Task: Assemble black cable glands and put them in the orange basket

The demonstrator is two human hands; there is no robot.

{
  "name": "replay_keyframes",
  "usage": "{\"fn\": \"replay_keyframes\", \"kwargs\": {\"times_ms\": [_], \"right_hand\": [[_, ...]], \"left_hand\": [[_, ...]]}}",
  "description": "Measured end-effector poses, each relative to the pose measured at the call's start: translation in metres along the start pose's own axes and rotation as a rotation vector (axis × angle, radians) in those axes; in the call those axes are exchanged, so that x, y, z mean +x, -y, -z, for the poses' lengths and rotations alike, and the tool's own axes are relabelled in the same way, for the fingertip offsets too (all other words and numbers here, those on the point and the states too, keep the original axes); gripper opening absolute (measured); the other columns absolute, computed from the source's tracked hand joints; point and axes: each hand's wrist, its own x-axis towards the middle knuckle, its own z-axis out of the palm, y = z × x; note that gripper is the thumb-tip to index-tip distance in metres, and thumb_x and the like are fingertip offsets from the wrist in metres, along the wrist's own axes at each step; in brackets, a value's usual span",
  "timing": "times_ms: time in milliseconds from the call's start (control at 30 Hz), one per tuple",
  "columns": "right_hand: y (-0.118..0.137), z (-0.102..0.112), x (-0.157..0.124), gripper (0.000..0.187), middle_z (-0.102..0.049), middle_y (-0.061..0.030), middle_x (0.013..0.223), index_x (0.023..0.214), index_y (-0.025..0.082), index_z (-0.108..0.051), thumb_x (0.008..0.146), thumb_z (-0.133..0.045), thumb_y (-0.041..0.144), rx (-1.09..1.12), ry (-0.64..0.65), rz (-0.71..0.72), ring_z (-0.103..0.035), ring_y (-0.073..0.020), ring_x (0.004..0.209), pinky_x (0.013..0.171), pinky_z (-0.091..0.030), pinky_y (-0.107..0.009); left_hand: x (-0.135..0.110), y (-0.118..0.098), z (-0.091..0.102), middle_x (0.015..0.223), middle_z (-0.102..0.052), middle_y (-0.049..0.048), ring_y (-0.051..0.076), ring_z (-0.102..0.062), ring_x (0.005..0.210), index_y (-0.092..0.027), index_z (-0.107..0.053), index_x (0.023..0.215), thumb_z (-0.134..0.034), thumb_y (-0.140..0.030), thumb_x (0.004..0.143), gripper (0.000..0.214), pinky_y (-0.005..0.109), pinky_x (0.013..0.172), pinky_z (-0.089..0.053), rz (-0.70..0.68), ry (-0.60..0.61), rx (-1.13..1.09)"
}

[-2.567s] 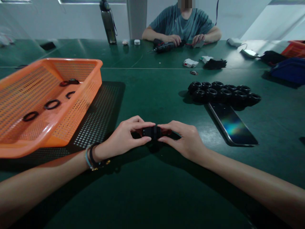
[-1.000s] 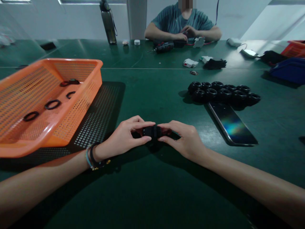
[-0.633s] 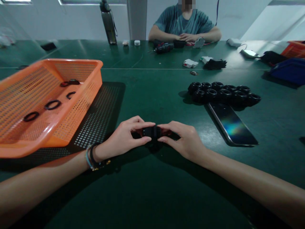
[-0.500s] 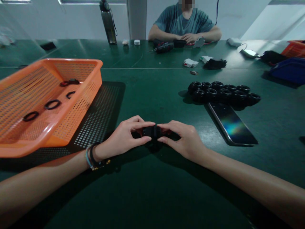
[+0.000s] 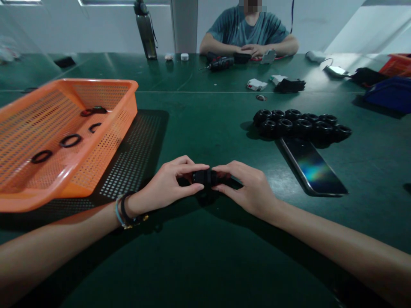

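Note:
A small black cylindrical part (image 5: 204, 176) sits between my two hands, just above the green table (image 5: 205, 256). My left hand (image 5: 168, 185) pinches its left end with thumb and forefinger. My right hand (image 5: 248, 188) pinches its right end the same way. Both hands are closed on the part, and my fingers hide much of it. Bracelets circle my left wrist.
An orange perforated basket (image 5: 105, 141) with several black rings (image 5: 69, 140) stands tilted at the left. Several black round parts (image 5: 300, 123) lie in rows at the right, beside a phone (image 5: 313, 169). A person (image 5: 248, 32) sits opposite near a power screwdriver (image 5: 220, 64) and a bottle (image 5: 147, 30).
My hands and the black part have stayed in place. The person opposite has let go of the screwdriver and brought both hands together in front of the chest.

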Motion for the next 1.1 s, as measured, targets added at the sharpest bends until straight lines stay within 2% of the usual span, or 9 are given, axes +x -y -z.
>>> {"fn": "replay_keyframes", "kwargs": {"times_ms": [267,467,767,900,1100], "right_hand": [[-0.0013,0.0009,0.0002,0.017,-0.072,-0.0079,0.083,0.097,0.012,-0.063,0.081,-0.064,0.019,-0.001,0.003,0.005,-0.066,-0.0167,0.073,0.065,-0.055,-0.029],[-0.0015,0.0,-0.0004,0.018,-0.072,-0.0079,0.082,0.098,0.012,-0.064,0.083,-0.062,0.021,0.006,0.007,0.009,-0.066,-0.0166,0.073,0.064,-0.056,-0.03],[-0.0011,0.0009,0.0001,0.018,-0.072,-0.0073,0.081,0.098,0.012,-0.064,0.083,-0.062,0.022,0.016,0.018,-0.003,-0.066,-0.0165,0.072,0.064,-0.055,-0.03],[-0.0011,0.0016,0.0004,0.017,-0.072,-0.0065,0.083,0.098,0.014,-0.064,0.084,-0.062,0.023,0.017,0.023,-0.002,-0.066,-0.0163,0.073,0.064,-0.055,-0.029],[-0.0021,0.0005,0.0004,0.018,-0.072,-0.0076,0.081,0.097,0.011,-0.065,0.083,-0.063,0.023,0.001,0.021,0.002,-0.065,-0.0163,0.071,0.063,-0.054,-0.029]], "left_hand": [[0.0002,0.0003,-0.0011,0.088,-0.056,0.0016,0.011,-0.056,0.075,-0.017,-0.065,0.111,-0.064,-0.024,0.079,0.033,0.022,0.065,-0.048,0.003,-0.006,0.003],[-0.0002,0.0003,-0.0005,0.087,-0.057,0.0018,0.012,-0.056,0.078,-0.018,-0.066,0.111,-0.064,-0.024,0.078,0.033,0.024,0.07,-0.048,-0.019,-0.016,0.029],[0.0002,0.0001,-0.0009,0.089,-0.057,0.002,0.012,-0.056,0.076,-0.018,-0.065,0.111,-0.063,-0.025,0.078,0.033,0.023,0.067,-0.048,0.002,-0.004,0.002],[0.0,0.0006,-0.0004,0.088,-0.058,0.0018,0.013,-0.057,0.078,-0.02,-0.066,0.111,-0.064,-0.026,0.078,0.033,0.025,0.071,-0.049,-0.007,-0.008,0.035],[-0.0001,0.0023,-0.0006,0.088,-0.058,0.002,0.013,-0.057,0.079,-0.02,-0.065,0.112,-0.064,-0.026,0.079,0.033,0.026,0.074,-0.049,-0.027,-0.013,0.05]]}}
